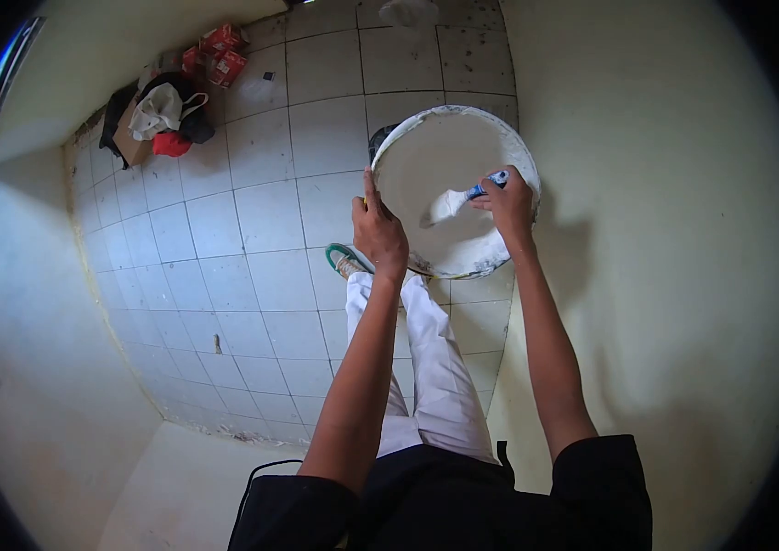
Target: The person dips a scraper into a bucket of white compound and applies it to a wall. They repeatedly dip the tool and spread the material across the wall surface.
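A large round bucket [523,151] with a paint-smeared white rim stands in front of my legs. Pale, creamy paint [440,156] fills its inside. My left hand [378,230] grips the bucket's left edge, its index finger stretched along the outside of the rim. Over the right part of the bucket, my right hand [509,204] is closed around the blue handle of a paintbrush [463,198]. The brush points down and left, and its white-coated bristles touch the paint. Part of the handle is hidden by my fingers.
Close on my right is a pale wall [647,184]. White tiles [224,225] cover the floor. Red boxes [224,55] and a heap of bags and cloth [164,115] lie at the far left. My shoe [345,260] is just left of the bucket. A dark object [378,140] sits behind the bucket.
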A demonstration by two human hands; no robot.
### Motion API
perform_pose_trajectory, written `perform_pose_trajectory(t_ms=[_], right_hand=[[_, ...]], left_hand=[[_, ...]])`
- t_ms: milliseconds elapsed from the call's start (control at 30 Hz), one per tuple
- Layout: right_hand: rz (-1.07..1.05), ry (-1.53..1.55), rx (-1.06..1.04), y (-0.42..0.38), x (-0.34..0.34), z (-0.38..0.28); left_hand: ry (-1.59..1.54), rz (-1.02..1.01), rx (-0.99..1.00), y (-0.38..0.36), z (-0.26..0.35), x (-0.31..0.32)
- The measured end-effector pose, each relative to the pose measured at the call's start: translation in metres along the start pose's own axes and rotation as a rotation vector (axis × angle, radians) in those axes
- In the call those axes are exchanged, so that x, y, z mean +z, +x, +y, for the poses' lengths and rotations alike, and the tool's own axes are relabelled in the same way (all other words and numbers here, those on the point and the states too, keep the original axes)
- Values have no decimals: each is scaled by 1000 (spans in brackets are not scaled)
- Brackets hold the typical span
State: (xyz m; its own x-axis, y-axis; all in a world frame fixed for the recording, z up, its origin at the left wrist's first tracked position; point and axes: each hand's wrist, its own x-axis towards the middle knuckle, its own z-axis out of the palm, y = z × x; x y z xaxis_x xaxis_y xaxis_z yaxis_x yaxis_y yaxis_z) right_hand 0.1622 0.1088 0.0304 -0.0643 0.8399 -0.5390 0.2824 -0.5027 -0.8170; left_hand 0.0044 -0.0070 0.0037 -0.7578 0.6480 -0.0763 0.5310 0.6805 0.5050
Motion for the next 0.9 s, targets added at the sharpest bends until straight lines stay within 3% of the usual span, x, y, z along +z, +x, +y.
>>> perform_pose_trajectory(t_ms=[100, 233, 367, 533, 600, 667, 900], right_hand=[[51, 245, 171, 8, 0, 24], [72, 337, 288, 8, 8, 43], [35, 112, 365, 8, 7, 36], [-44, -236, 157, 15, 18, 36], [-93, -243, 128, 19, 26, 37], [-204, -549, -173, 27, 34, 50], [-385, -641, -333, 9, 53, 11]], left_hand=[[-14, -2, -3, 0, 0, 0], [-20, -3, 5, 0, 1, -3], [-29, 1, 18, 0, 1, -2], [-62, -59, -33, 1, 11, -12], [-62, -63, -33, 1, 11, -12], [-53, -60, -32, 1, 11, -11], [-18, -53, -16, 1, 8, -7]])
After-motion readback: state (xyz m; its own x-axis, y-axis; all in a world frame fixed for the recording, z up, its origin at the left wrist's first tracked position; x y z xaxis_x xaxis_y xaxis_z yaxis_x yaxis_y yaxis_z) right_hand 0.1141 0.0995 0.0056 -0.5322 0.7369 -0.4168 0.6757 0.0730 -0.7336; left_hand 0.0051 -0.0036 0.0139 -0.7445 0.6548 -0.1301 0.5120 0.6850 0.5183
